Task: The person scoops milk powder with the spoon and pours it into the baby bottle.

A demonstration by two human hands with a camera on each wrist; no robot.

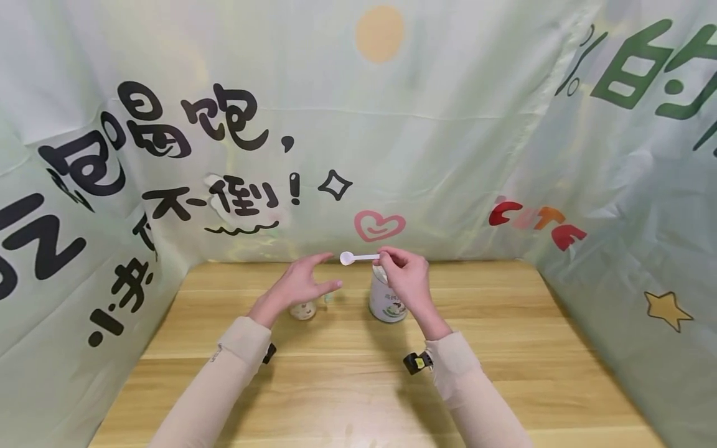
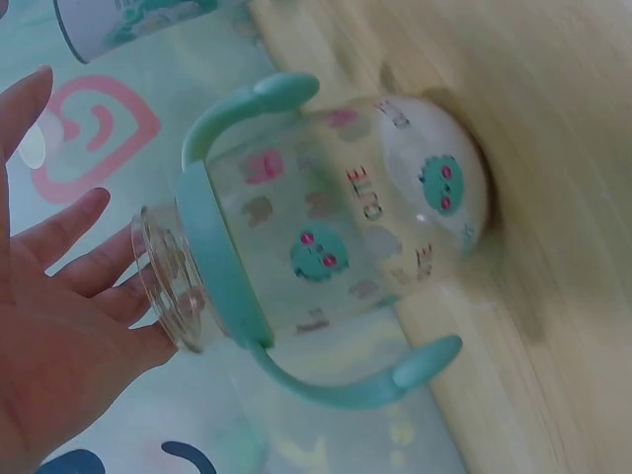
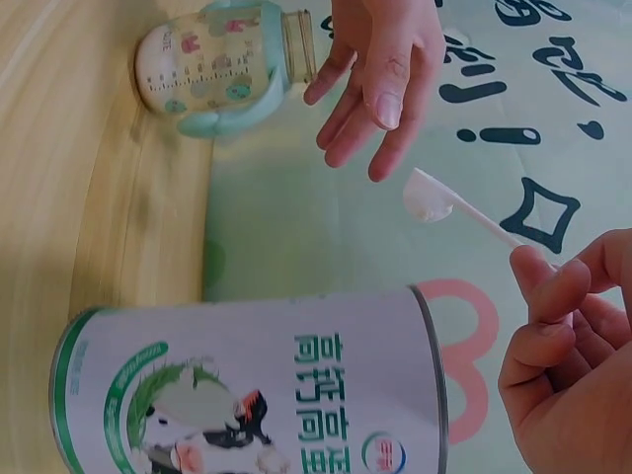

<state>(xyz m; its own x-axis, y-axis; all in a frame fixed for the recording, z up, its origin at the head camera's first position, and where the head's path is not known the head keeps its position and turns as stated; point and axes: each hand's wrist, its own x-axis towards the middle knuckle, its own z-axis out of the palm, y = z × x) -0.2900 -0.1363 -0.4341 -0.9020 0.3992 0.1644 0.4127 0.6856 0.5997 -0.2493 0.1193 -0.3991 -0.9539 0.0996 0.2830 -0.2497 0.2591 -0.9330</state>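
Note:
In the head view my right hand pinches the handle of a small white measuring scoop above a milk powder can. White powder shows in the scoop bowl in the right wrist view. My left hand, fingers spread, is raised over a baby bottle, mostly hidden by that hand. Up close, the left wrist view gives the bottle upright on the table, with teal handles, an uncovered clear neck and white contents at its base. My left fingertips are right by the neck.
Wood-grain table lies under everything. Printed cloth hangs close behind the table and along both sides. The can, with a cow picture, stands right of the bottle. Black wrist cameras are strapped under the cuffs.

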